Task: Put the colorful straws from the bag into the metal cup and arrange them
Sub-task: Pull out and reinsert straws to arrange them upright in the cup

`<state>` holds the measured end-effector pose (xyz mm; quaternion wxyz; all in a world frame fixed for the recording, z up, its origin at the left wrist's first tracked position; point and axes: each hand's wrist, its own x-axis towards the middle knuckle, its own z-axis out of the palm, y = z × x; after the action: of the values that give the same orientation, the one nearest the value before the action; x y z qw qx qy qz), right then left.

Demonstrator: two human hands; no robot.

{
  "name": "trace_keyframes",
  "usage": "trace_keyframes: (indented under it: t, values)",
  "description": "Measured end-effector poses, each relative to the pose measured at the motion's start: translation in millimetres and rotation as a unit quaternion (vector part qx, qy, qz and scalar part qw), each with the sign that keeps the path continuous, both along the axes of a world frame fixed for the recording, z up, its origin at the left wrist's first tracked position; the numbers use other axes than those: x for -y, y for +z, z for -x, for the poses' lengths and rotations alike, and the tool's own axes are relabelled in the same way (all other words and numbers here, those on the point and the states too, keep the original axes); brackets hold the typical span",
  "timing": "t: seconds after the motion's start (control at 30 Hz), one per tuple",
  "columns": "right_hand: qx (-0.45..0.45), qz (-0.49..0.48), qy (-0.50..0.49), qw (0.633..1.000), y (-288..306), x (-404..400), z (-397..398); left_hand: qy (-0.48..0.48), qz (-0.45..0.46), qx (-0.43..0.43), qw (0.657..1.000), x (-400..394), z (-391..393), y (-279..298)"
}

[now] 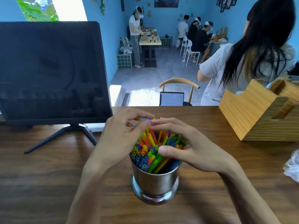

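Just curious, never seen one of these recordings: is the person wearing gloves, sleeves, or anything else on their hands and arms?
No. The left hand and right hand are bare, without gloves, rings or a watch. Both forearms are uncovered as far as the picture's bottom edge, so no sleeve shows. Nails are short and unpainted.

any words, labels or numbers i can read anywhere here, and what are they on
No text can be read.
Laptop screen: shows faint lines, too small and blurred to read.
Framed pictures on the blue wall: too small to tell.
Monitor: dark, shows nothing.
Metal cup and wooden box: no label visible.
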<state>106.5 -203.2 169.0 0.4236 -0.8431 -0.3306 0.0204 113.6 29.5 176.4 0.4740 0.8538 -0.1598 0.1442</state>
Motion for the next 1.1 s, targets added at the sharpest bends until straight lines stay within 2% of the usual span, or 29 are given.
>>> trace_keyframes:
  t: [0.17, 0.37, 0.5, 0.6, 0.67, 0.73, 0.8, 0.93, 1.1]
  values:
    - [0.071, -0.049, -0.071, 0.994, -2.8, -8.5, -2.6, -0.051, -0.009, 0.001, 0.999, -4.0, 9.2, 4.2]
    - [0.088, -0.108, -0.123, 0.983, -12.1, -12.5, -4.0, -0.1, -0.021, -0.029, 0.994, -11.6, 10.7, 1.7]
    - [0.021, -0.154, -0.102, 0.983, -17.2, -10.5, -7.2, -0.085, -0.021, -0.01, 0.996, -12.0, 8.3, 1.5]
    - [-0.061, -0.198, -0.011, 0.978, -15.4, 4.4, -12.0, -0.061, -0.002, -0.006, 0.998, -9.3, 8.5, 0.9]
    - [-0.105, -0.18, 0.07, 0.976, -14.0, 16.2, -12.7, -0.055, 0.014, -0.003, 0.998, -6.7, 8.9, -0.5]
    - [-0.127, -0.142, 0.11, 0.976, -14.3, 22.8, -12.9, -0.052, 0.023, -0.008, 0.998, -4.3, 9.6, -0.9]
    - [-0.138, -0.137, 0.099, 0.976, -16.3, 23.7, -14.2, -0.052, 0.02, -0.009, 0.998, -2.4, 10.2, 0.4]
    - [-0.132, -0.186, 0.023, 0.973, -19.7, 21.2, -14.8, -0.061, -0.011, 0.02, 0.998, -0.8, 14.1, 4.5]
    - [-0.111, -0.185, -0.004, 0.977, -19.9, 18.8, -13.2, -0.086, -0.096, 0.036, 0.991, -5.0, 24.7, 8.1]
